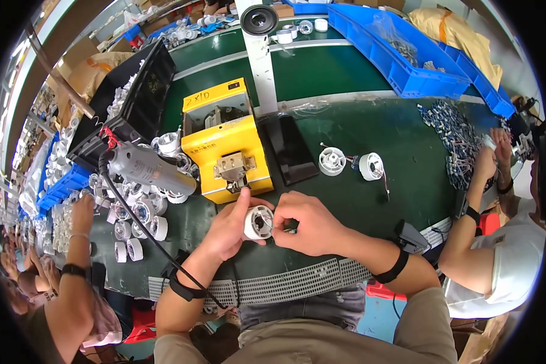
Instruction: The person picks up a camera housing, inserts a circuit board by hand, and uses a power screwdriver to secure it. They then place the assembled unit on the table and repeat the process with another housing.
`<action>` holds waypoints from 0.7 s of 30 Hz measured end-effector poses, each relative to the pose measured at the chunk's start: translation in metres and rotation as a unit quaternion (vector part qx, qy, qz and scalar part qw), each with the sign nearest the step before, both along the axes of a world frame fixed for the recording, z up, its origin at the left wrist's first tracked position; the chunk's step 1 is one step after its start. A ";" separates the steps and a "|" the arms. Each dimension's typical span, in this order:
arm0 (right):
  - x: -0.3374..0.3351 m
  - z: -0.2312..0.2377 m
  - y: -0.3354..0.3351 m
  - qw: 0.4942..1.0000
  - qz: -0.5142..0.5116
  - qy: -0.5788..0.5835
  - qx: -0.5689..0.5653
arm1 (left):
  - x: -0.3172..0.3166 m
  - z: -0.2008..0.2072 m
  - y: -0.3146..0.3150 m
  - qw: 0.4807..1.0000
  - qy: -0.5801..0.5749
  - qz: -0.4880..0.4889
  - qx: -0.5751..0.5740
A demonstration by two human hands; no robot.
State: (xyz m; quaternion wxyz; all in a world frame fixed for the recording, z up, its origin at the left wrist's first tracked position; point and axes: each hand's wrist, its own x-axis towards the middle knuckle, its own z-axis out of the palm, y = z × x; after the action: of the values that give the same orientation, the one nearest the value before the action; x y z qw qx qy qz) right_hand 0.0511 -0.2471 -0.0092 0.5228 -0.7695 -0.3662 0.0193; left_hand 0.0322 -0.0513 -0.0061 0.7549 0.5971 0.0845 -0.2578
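Note:
My left hand [225,229] is wrapped around a white round plastic housing [256,229], its open side facing up and to the right. The fingertips of my right hand [306,223] are pinched together at the housing's right rim. What they pinch is mostly hidden; a small bit of wire or connector shows under them. Just beyond my hands stands a yellow bench machine [224,148] with a metal fixture [232,170] at its front. Two more white housings, one [332,161] by the black phone-like slab [290,149] and one [371,166] with wires trailing, lie to the right.
Left of the machine, a grey cylindrical tool [148,168] with a black cable hangs over many white housings [142,211]. A black bin [130,100] stands behind. Small circuit boards with wires [458,142] are heaped at right, near a blue tray [406,73]. Co-workers sit on both sides.

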 end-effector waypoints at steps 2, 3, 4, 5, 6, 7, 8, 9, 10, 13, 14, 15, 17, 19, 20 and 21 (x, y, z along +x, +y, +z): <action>-0.003 0.001 -0.001 1.000 0.003 -0.022 -0.021 | -0.001 -0.003 -0.001 1.000 -0.006 0.002 0.008; -0.004 0.001 0.000 1.000 0.006 -0.023 -0.018 | 0.000 -0.003 0.000 1.000 -0.010 -0.004 0.002; -0.003 0.000 0.001 0.999 -0.005 -0.026 -0.017 | 0.001 -0.003 0.000 1.000 -0.015 -0.009 -0.005; -0.004 -0.001 0.002 0.999 -0.015 -0.029 -0.016 | -0.001 -0.002 -0.001 1.000 -0.015 -0.003 -0.001; -0.004 -0.002 0.002 0.999 -0.010 -0.031 -0.013 | -0.002 -0.003 -0.004 1.000 -0.017 0.002 0.002; -0.003 -0.002 0.002 0.999 -0.031 -0.038 -0.016 | -0.003 -0.004 -0.005 0.999 -0.039 -0.005 0.006; -0.003 -0.003 0.002 0.998 -0.051 -0.045 -0.019 | -0.004 -0.005 -0.007 0.998 -0.061 -0.012 0.011; -0.003 0.000 0.001 0.998 -0.041 -0.047 -0.015 | -0.002 -0.006 -0.009 0.997 -0.068 -0.019 0.016; -0.006 0.004 0.000 0.999 -0.046 0.005 0.002 | -0.003 -0.004 -0.010 0.996 -0.078 -0.026 0.019; -0.008 0.009 0.005 0.997 -0.058 0.047 0.023 | -0.003 -0.008 -0.012 0.989 -0.142 -0.040 0.012; -0.009 0.009 0.006 0.996 -0.076 0.039 0.026 | -0.002 -0.008 -0.012 0.987 -0.153 -0.048 0.007; -0.010 0.009 0.007 0.995 -0.082 0.056 0.018 | -0.002 -0.012 -0.010 0.988 -0.147 -0.044 -0.020; -0.007 0.009 0.007 0.995 -0.094 0.021 0.020 | -0.001 -0.014 -0.007 0.988 -0.146 -0.029 -0.042; -0.005 0.015 0.007 0.989 -0.135 -0.065 0.016 | -0.002 -0.015 -0.007 0.985 -0.142 0.060 -0.083; -0.005 0.018 0.007 0.990 -0.125 -0.067 0.021 | -0.002 -0.017 -0.008 0.984 -0.146 0.069 -0.078; -0.004 0.020 0.005 0.984 -0.143 -0.109 0.015 | -0.001 -0.021 -0.009 0.979 -0.164 0.091 -0.080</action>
State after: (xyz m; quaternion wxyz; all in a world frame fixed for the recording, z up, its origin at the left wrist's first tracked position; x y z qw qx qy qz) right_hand 0.0466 -0.2416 0.0105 0.4885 -0.8037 -0.3075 -0.1446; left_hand 0.0310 -0.0606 -0.0270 0.8239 0.5590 -0.0073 -0.0930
